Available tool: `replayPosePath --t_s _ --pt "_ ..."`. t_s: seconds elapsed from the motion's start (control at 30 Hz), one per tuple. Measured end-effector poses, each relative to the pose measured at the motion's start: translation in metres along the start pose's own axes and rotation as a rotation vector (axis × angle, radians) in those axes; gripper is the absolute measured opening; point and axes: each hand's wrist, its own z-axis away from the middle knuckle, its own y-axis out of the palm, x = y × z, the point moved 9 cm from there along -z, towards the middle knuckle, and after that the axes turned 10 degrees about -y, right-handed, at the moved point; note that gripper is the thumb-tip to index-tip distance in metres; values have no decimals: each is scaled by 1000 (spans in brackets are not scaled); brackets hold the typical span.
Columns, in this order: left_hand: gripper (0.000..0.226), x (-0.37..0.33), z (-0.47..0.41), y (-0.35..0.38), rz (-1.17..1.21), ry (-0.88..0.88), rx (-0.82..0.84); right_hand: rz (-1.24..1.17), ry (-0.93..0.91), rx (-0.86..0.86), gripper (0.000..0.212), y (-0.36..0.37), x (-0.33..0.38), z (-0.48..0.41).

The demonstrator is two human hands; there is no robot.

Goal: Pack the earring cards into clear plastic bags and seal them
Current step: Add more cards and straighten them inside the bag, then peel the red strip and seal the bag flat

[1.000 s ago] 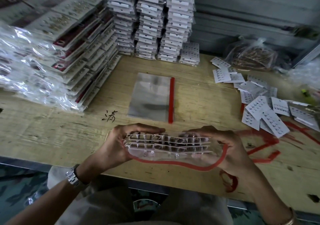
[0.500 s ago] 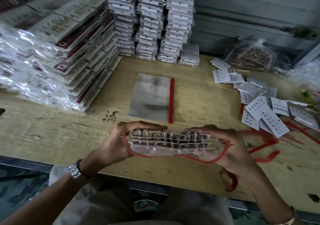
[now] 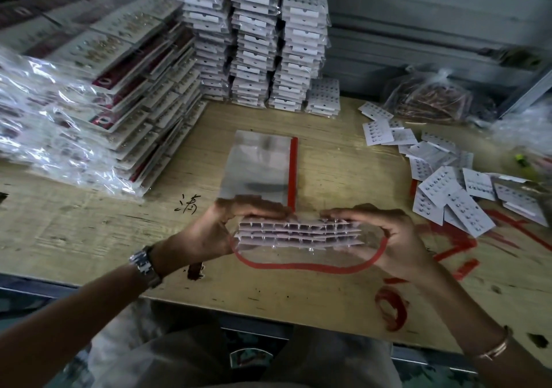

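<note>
Head view, centre of frame: the left hand [image 3: 209,232] and right hand [image 3: 397,238] each grip one end of a clear plastic bag [image 3: 298,256] above the table [image 3: 328,160]. Their fingers curl over the stack of earring cards [image 3: 295,233], which seems to be inside the bag. The bag's red-edged mouth gapes open.

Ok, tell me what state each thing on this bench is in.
Held clear plastic bag with red zip strip: mouth open, unsealed.
White earring cards in it: stacked, inside the bag.
Left hand: grips the bag's left end.
Right hand: grips its right end.
Spare clear bag with red strip: lying flat, empty.
Loose white earring cards: scattered, unbagged.
</note>
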Motion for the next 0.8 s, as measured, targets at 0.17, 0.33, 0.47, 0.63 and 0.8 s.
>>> replayPosePath --t_s 0.17,0.33,0.47,0.63,0.8 --pt "50 26 -29 -21 -396 59 -54 309 -242 15 53 -8 -7 -23" --pt "62 26 -40 -32 -707 236 -163 659 -510 78 42 6 -4 -37" --pt "57 29 -39 -21 -808 303 -111 802 -533 189 26 15 -21 -33" --pt "30 49 -44 -7 -807 173 132 842 -579 320 21 30 -35 -18" --pt "43 34 -36 -2 -867 325 250 798 -563 398 27 35 -37 -12"
